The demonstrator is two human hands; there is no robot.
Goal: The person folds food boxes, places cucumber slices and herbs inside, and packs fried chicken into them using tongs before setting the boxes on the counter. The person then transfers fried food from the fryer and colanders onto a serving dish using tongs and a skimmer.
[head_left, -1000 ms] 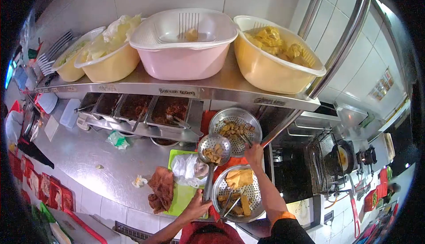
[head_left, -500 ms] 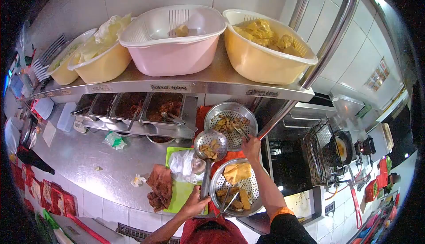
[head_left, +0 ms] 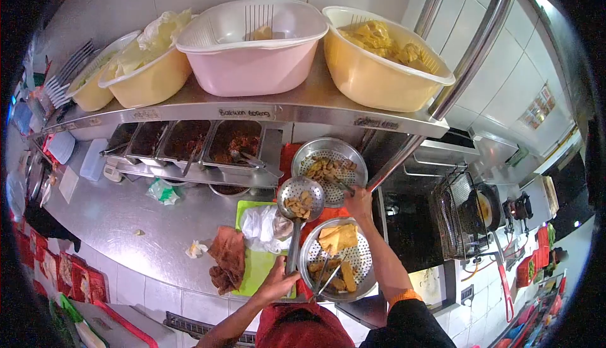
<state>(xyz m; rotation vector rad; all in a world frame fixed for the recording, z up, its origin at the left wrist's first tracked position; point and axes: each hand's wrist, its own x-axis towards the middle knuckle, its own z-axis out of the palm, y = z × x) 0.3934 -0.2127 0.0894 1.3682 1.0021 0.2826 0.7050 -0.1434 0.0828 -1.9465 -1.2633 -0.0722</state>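
My left hand grips the handle of a perforated skimmer. Several browned food pieces lie in its bowl, which is held over the gap between two metal colanders. With my right hand I hold tongs, their tips among the food in the upper colander. Whether the tips pinch a piece cannot be made out. The lower colander contains a flat yellow fried piece, browner pieces and a second pair of tongs.
A green cutting board with a white plastic bag and a brown cloth lies left of the skimmer. Sauce trays stand under a steel shelf bearing plastic baskets. Fryer baskets are at right.
The whole view has shifted slightly. The tongs in my right hand have moved a little toward the skimmer's side of the upper colander. My left hand keeps its hold on the skimmer.
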